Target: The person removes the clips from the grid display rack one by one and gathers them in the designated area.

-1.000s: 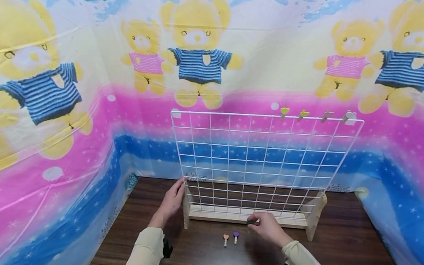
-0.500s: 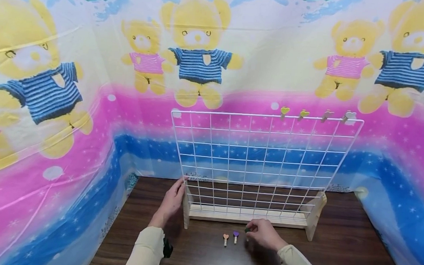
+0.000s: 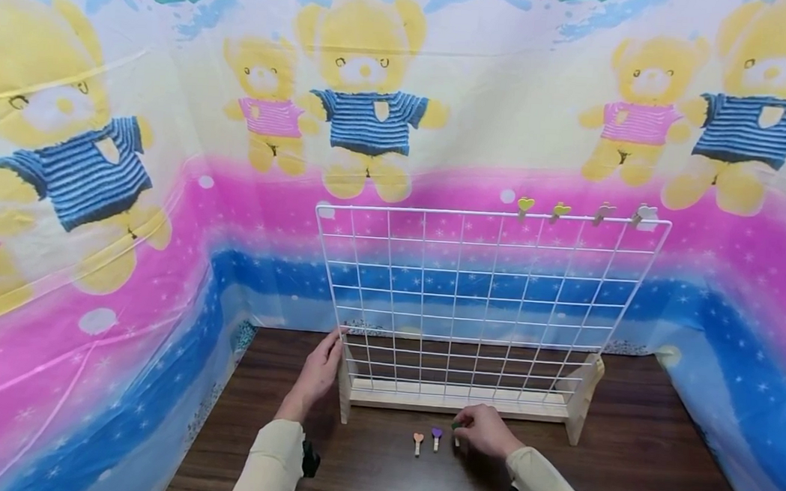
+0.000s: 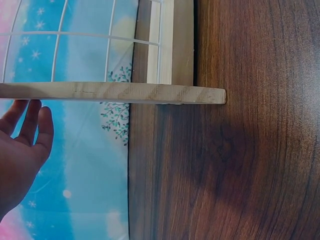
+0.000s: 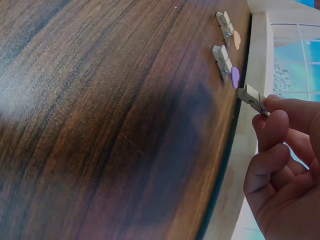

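My right hand [image 3: 487, 430] pinches a small wooden clothespin [image 5: 251, 98] between thumb and fingertips, low over the table in front of the rack. Its green top [image 3: 455, 426] shows at the fingertips in the head view. Just left of it, a purple heart clothespin [image 3: 437, 439] and an orange heart clothespin [image 3: 418, 444] lie side by side. My left hand [image 3: 321, 365] touches the left wooden side panel [image 4: 150, 93] of the rack with its fingertips; in the left wrist view its fingers [image 4: 31, 120] are loosely extended against the panel.
A white wire grid [image 3: 457, 294] stands upright in a wooden base [image 3: 410, 400] on the brown table [image 3: 239, 446]. Along its top right edge sit two yellow heart clips [image 3: 525, 205], a pinkish clip [image 3: 604, 211] and a white clip [image 3: 645, 213]. A bear-print cloth [image 3: 495, 116] hangs behind and around.
My right hand has come down from the rack's base toward the table and slightly left, bringing the green clothespin beside the purple one. The left hand has stayed at the panel.
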A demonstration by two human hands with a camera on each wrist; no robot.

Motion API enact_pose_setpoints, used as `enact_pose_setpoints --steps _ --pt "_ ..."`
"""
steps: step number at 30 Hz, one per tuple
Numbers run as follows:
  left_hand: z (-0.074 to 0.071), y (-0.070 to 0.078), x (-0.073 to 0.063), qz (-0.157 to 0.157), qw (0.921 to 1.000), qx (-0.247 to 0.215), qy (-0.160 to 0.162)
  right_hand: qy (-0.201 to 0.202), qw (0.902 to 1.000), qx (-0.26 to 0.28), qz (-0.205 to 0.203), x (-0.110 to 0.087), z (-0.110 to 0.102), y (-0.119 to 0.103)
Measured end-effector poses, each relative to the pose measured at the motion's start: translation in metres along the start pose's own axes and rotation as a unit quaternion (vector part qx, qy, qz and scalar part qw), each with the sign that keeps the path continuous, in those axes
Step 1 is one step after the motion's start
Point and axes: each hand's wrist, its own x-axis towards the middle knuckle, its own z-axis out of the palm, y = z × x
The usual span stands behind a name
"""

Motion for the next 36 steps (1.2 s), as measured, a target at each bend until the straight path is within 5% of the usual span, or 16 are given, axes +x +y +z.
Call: enact_pose_setpoints --steps 29,36 --pt "-0.001 -0.001 0.002 0.003 1.0 0.004 0.001 0.007 0.9997 0.017 0.016 0.005 0.021 0.014" --pt "-0.001 0.0 0.001 0.0 1.0 0.004 -0.004 0.026 0.9992 -0.026 0.014 0.007 0.025 0.018"
